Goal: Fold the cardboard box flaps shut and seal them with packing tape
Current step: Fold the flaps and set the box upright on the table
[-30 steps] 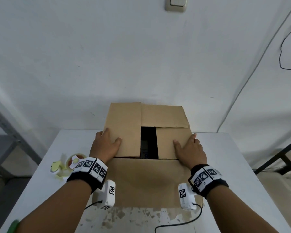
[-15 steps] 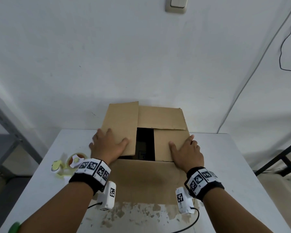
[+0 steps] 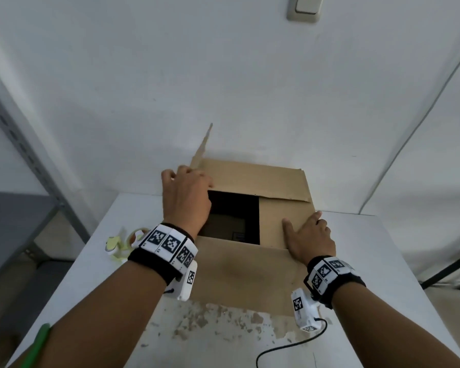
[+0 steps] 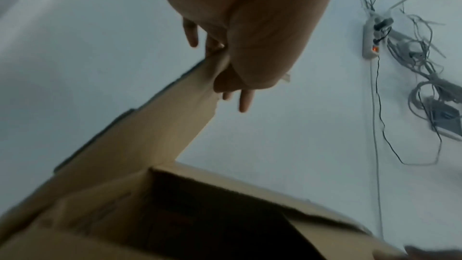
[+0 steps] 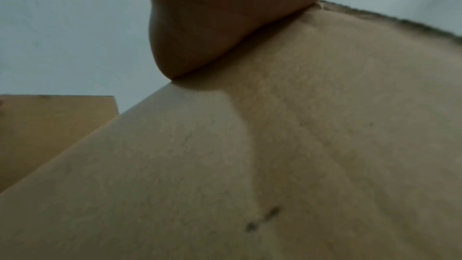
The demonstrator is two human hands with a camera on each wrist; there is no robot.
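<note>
Cardboard box, one in all, sits on the white table against the wall, with one tape roll lying just left of it. Of its four flaps, the left flap stands nearly upright, pinched at its edge by the left hand, while the far, near and right ones lie folded down around a dark opening. On the right flap the right hand presses flat, fingers straight and spread, gripping nothing.

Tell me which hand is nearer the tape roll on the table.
Left. The left hand holds up the box's left flap, on the tape roll's side; the right hand presses the right flap, farther away.
</note>
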